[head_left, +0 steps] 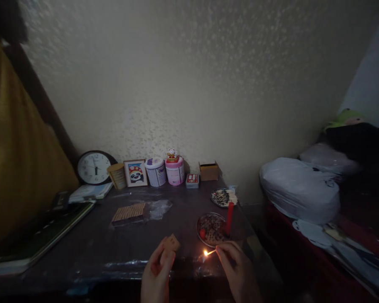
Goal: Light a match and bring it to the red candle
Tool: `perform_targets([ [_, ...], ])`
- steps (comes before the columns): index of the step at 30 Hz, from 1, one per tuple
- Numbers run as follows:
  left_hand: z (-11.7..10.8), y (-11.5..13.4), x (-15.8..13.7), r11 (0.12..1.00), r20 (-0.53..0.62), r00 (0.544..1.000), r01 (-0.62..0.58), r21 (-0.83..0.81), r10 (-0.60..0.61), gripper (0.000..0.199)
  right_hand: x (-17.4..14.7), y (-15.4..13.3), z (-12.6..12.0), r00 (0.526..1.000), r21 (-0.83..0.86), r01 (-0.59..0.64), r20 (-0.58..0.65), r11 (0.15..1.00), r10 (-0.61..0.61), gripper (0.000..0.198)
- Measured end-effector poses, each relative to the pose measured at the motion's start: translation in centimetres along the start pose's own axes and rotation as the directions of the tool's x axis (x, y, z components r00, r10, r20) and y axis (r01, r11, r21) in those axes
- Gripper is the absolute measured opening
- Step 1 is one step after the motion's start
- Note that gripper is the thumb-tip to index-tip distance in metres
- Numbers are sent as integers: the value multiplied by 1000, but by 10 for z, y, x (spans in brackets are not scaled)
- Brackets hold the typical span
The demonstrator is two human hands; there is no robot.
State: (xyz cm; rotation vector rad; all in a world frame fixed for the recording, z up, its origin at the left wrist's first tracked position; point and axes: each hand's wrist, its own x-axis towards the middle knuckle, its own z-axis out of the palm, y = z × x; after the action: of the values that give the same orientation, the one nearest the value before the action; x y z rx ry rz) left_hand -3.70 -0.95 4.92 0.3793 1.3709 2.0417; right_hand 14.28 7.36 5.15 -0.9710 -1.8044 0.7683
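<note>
Head camera view: a dark table [91,244] stands against a pale patterned wall.

Left hand [156,273]: raised at the near table edge, fingers closed around a small matchbox [171,242], which sticks up above the fingertips.

Right hand [236,269]: just right of the left hand, thumb and forefinger pinched on a burning match [210,252]. The flame is at the match's left end, between the two hands and just in front of a round patterned dish [210,229].

Dish area: a red candle [229,218] stands upright at the right side of the dish. A second patterned plate [222,197] lies behind it, near the far right table corner.

Table centre: a flat woven-looking packet in clear plastic wrap [129,211] lies well apart from the hands.

Back row along the wall, left to right: round wall clock [94,167], small tan container [117,175], framed panda picture [135,172], white tub [156,171], pink tub [174,170] with a small figurine [172,155] on top, small red-and-white box [192,180], open cardboard box [209,171].

Left edge: stacked books [90,192].
</note>
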Motion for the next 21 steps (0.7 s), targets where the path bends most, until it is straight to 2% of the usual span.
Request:
perform_targets([
  [4,0,4,0,1000,-36,999,12,-7,-12,50,1,4,0,1000,-18,-14,-5,1000,14,21],
  [9,-3,1,2,995,-42,999,31,100,-27,53,2,8,0,1000,-48,-9,-14,999,8,20],
  [13,-8,-1,4,982,-19,999,43,186,-40,56,4,12,-1,1000,-52,0,-29,999,-2,20],
  [15,-7,-3,3,978,28,999,39,207,-46,52,4,13,-1,999,-45,-6,-35,999,5,20],
  [19,5,-23,-11,976,119,993,-28,216,2,42,7,14,0,997,-33,-76,-27,997,75,23],
  [21,11,-41,-21,968,144,989,-12,251,-25,41,9,13,0,992,-26,-121,-44,992,120,26],
])
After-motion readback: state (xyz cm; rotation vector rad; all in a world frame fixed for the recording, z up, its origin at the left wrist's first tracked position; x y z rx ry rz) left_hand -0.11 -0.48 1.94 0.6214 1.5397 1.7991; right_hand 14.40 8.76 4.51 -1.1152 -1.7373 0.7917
